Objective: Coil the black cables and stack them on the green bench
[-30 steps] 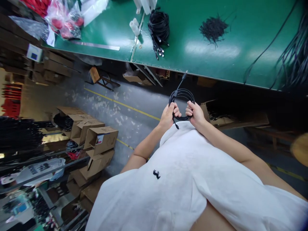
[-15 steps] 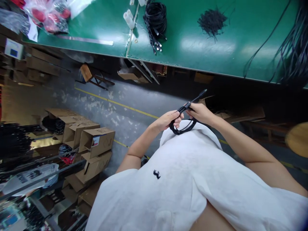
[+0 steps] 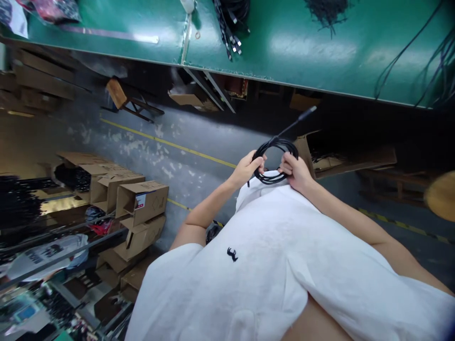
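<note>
A coiled black cable [image 3: 273, 179] is held up in front of my white shirt, its loops forming a ring. My left hand [image 3: 250, 168] is closed around the ring's left side. On the opposite side, my right hand [image 3: 295, 169] grips the loops with curled fingers. One cable end with a plug [image 3: 307, 113] sticks out from the top of the ring, up and to the right. A short dark end hangs below my left hand. Beyond my hands, on the green table [image 3: 284, 57], lies a bundle of black cables [image 3: 231, 28] with metal-tipped plugs.
A pile of short black strips [image 3: 327, 12] and loose long cables [image 3: 441, 71] lie on the table. Below it stand a wooden stool [image 3: 119, 94] and an open cardboard box [image 3: 309, 151]. More cardboard boxes [image 3: 142, 201] are stacked at the left, and a round wooden seat [image 3: 442, 195] is at the right.
My right hand has moved from the top of the coil, near the plug end, down to its right side. The ring is spread wider, and the view has tilted down from the table.
</note>
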Demonstrator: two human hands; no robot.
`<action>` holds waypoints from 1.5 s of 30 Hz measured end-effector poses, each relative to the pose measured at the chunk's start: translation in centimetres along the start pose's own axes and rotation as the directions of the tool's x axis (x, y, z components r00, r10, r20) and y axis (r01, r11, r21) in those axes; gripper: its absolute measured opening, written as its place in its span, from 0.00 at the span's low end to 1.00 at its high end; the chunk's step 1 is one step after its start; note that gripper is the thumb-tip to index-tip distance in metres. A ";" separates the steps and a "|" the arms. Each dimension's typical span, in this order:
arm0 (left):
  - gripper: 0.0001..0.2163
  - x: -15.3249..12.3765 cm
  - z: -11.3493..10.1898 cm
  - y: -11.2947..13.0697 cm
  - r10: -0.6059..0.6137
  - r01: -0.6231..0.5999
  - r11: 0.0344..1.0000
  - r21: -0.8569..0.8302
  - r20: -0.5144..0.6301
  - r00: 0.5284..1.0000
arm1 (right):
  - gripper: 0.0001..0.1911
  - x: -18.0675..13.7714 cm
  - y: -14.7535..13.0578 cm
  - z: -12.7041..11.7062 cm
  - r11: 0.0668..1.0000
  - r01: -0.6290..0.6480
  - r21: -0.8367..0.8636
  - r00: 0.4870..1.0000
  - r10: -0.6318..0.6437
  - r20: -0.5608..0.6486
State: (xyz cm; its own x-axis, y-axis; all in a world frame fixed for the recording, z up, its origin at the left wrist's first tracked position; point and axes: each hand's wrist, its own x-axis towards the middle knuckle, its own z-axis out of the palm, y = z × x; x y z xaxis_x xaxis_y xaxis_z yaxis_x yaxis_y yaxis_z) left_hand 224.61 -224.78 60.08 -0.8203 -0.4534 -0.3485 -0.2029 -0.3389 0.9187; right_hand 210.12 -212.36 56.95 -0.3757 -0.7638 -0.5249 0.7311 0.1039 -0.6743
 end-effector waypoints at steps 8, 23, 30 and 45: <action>0.21 0.2 0.0 0.3 0.011 0.003 0.987 -0.162 0.087 0.996 | 0.26 1.9 -2.2 0.9 0.988 0.101 0.119 0.994 -0.106 0.041; 0.20 1.5 2.9 1.5 0.021 -0.041 0.953 -0.299 -0.071 0.997 | 0.28 3.0 -0.4 2.5 0.981 0.002 0.194 0.999 0.008 -0.050; 0.23 2.9 1.5 3.8 -0.136 0.185 0.952 -0.243 0.204 0.969 | 0.16 5.4 -8.7 -1.0 0.360 0.582 -0.729 0.805 -0.384 0.453; 0.22 8.9 4.3 9.7 -0.389 0.404 0.909 -0.105 0.137 0.911 | 0.13 8.3 -15.2 -3.5 -0.110 0.701 -0.705 0.631 -0.365 0.684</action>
State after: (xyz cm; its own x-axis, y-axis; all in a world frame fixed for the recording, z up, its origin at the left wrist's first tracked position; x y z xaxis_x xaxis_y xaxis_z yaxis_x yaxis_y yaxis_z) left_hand 212.99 -228.56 66.73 -0.7419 -0.1681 -0.6491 -0.4593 -0.5778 0.6747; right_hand 193.84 -218.06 61.00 -0.1141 -0.9561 0.2700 -0.7452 -0.0973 -0.6597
